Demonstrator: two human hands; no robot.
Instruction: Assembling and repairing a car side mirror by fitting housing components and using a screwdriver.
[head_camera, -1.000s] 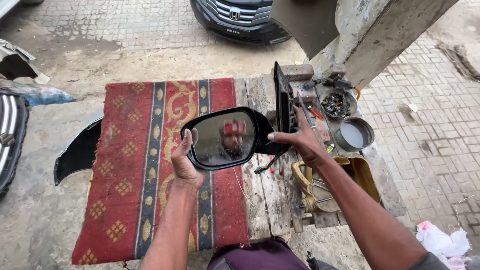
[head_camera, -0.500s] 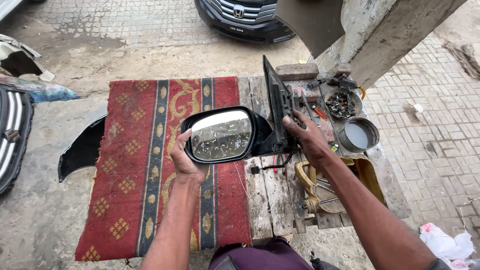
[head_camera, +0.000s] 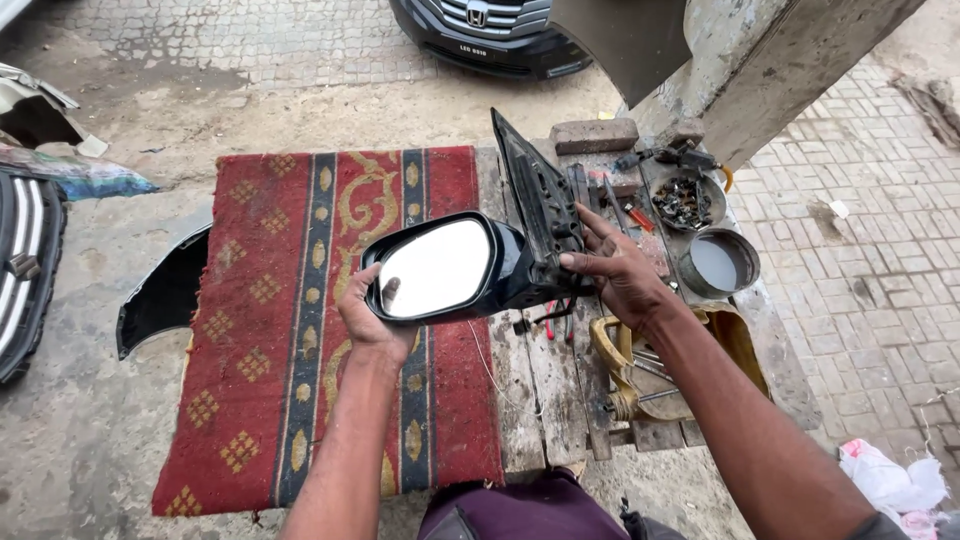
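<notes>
I hold a black car side mirror (head_camera: 440, 268) above the wooden bench, its glass facing up at me and tilted. My left hand (head_camera: 370, 318) grips the lower left rim of the housing. My right hand (head_camera: 618, 268) holds the mirror's black triangular mounting base (head_camera: 540, 205), which points up and away. A short wire dangles below the housing.
A red patterned rug (head_camera: 300, 300) covers the bench's left part. On the right lie hand tools, a bowl of small metal parts (head_camera: 685, 200), a round tin (head_camera: 718, 265) and a brick (head_camera: 593, 134). A dark car (head_camera: 490, 35) stands ahead; bumper parts lie at left.
The mirror has swung in my hands: the glass now faces up more and the mounting base has risen upright. Both hands kept their hold.
</notes>
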